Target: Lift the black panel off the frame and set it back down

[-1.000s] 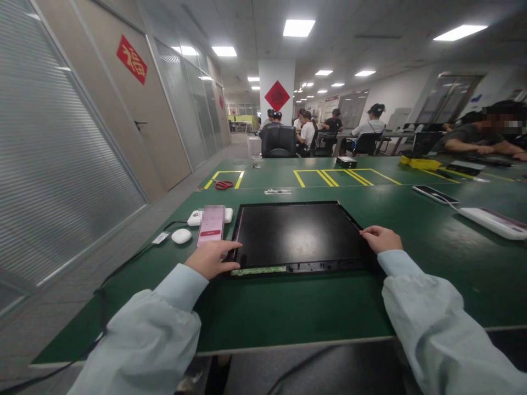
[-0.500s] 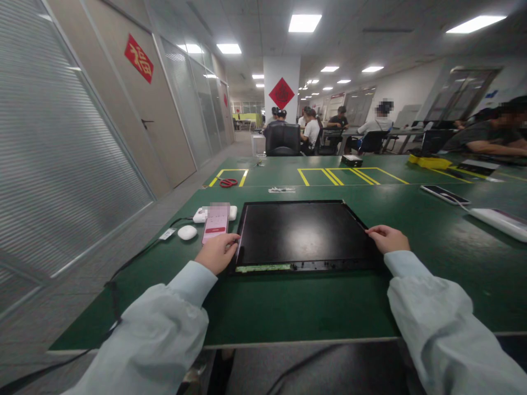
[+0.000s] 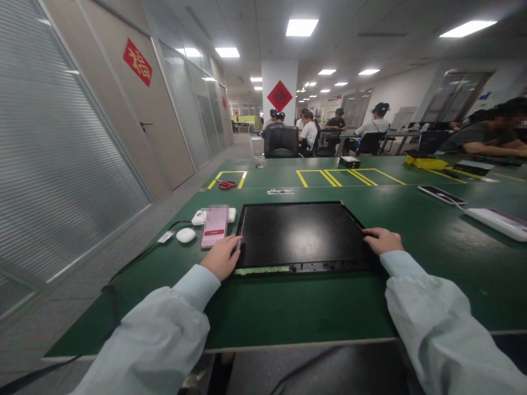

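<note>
A flat black display panel [image 3: 302,233] lies face up on the green table [image 3: 288,307], with a strip of green circuit board showing along its near edge. My left hand [image 3: 222,257] grips the panel's left edge near the front corner, fingers curled around it. My right hand [image 3: 382,240] rests on the right edge, fingers curled against the frame. Both arms wear pale blue sleeves.
A pink-screened phone [image 3: 214,225], a white earbud case [image 3: 185,235] and a white charger with a cable lie left of the panel. Red scissors [image 3: 226,185] sit farther back. Another phone [image 3: 441,194] and a white device [image 3: 496,221] lie at the right. People sit at far tables.
My left hand shifted slightly along the panel's left edge. My right hand stayed at the right edge. The head camera moved a little; the panel stays flat.
</note>
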Tool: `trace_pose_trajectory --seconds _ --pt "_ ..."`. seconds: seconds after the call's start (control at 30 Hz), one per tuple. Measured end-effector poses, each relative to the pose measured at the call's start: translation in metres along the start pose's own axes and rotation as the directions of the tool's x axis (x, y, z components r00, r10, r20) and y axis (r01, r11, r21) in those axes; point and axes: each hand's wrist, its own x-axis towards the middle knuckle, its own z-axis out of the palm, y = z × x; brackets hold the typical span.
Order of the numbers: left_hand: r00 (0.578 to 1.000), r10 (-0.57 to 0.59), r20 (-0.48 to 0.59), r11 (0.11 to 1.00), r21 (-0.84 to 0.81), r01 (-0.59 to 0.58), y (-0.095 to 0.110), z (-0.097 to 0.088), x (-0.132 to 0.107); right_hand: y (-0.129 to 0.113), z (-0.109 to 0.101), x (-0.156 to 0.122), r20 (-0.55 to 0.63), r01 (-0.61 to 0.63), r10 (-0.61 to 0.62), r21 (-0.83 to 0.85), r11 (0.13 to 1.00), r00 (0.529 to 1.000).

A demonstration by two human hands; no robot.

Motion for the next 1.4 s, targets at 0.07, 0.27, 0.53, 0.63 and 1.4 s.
trace_pose_trajectory --seconds 0.07,0.27,0.53,0.63,1.4 --pt "1.000 -0.005 0.011 1.000 0.014 0.005 -0.001 0.002 0.000 0.001 0.002 0.001 0.020 0.000 0.000 -0.013 1.000 1.000" --pt "1.000 -0.009 0.022 1.000 0.020 0.008 -0.001 0.003 0.001 0.003 -0.001 0.000 0.063 -0.027 0.028 -0.020 0.999 0.998" --pt "0.988 -0.137 -0.069 0.958 -0.264 0.115 0.006 -0.001 0.001 0.001 -0.005 -0.003 0.083 -0.035 0.037 -0.032 0.999 0.996" --pt "0.969 -0.236 -0.069 0.840 -0.516 0.168 0.012 0.002 0.003 -0.003 -0.007 -0.005 0.098 -0.040 0.046 -0.063 0.997 0.994" --pt "0.797 -0.552 0.245 -0.075 -0.967 0.245 0.028 -0.009 0.006 -0.002 -0.013 -0.003 0.108 -0.178 0.170 0.067 0.982 0.979"
